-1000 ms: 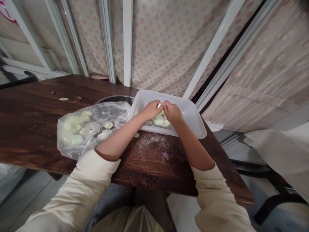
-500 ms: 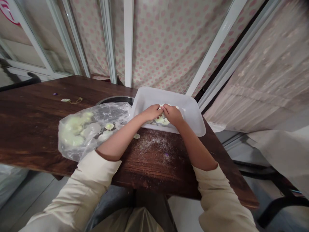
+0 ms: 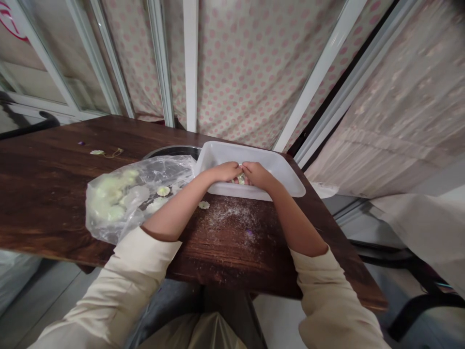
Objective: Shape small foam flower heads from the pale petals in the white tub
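Pale green dough (image 3: pixel 240 179) lies pinched between my left grip (image 3: pixel 225 171) and right grip (image 3: pixel 257 174), both closed on it inside a white plastic tray (image 3: pixel 247 190), with a clear plastic bag (image 3: pixel 119 203) just left of the grips.

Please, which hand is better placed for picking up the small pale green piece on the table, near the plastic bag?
Left, I think. The left hand is closer to the small pale green piece, which lies on the wooden table just outside the white plastic tray. The right hand is farther from it.
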`<move>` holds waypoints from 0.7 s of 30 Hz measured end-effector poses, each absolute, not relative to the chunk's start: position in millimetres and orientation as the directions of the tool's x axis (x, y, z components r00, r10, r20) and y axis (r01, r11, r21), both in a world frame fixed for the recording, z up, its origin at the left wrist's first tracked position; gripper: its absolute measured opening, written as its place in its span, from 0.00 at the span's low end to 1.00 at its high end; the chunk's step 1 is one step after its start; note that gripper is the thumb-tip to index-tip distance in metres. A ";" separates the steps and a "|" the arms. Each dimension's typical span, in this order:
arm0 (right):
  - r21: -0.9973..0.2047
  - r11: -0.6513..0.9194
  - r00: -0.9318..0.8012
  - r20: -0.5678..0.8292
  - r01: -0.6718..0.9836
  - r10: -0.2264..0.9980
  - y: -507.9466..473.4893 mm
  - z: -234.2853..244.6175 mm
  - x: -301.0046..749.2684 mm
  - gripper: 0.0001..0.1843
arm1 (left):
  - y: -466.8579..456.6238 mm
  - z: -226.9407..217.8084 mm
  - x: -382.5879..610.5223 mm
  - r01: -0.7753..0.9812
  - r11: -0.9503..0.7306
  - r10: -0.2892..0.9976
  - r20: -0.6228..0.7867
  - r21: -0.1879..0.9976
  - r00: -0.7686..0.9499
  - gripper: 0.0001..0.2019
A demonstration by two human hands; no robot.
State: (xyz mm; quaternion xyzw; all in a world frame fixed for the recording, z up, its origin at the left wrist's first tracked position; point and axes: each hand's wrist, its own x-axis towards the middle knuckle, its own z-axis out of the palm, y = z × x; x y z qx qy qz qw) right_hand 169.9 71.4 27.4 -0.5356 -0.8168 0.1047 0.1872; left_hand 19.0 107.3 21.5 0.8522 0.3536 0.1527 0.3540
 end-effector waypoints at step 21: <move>-0.201 0.266 -0.157 0.434 0.943 0.887 69.2 32.4 158.1 0.16 | 101.9 34.2 22.7 0.337 -0.139 0.885 -0.036 0.931 0.465 0.10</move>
